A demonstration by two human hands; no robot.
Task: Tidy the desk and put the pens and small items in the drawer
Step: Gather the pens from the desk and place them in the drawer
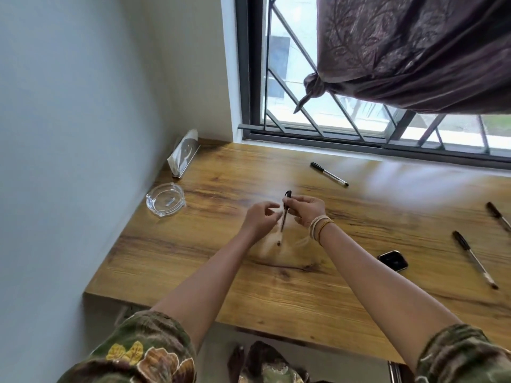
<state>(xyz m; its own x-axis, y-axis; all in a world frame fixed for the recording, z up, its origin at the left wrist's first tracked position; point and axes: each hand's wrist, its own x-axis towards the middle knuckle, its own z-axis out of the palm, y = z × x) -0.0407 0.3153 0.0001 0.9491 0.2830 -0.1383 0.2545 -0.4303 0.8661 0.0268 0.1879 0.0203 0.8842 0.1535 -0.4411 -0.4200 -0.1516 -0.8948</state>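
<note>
Over the middle of the wooden desk (193, 266) my right hand (305, 210) grips a black-capped pen (284, 214), held nearly upright with its cap pointing away from me. My left hand (258, 218) hovers just left of the pen with its fingers curled and apart, and I cannot tell whether they touch it. Three more pens lie on the desk: one near the window (329, 174), one at the right edge (497, 215), one at the right front (474, 258). A small dark smartwatch body (392, 261) lies right of my right forearm. No drawer is in view.
A glass ashtray (165, 199) sits at the desk's left side by the wall. Behind it a tissue holder (184, 154) stands in the corner. A barred window (331, 117) and a knotted purple curtain (409, 51) are beyond the desk's far edge.
</note>
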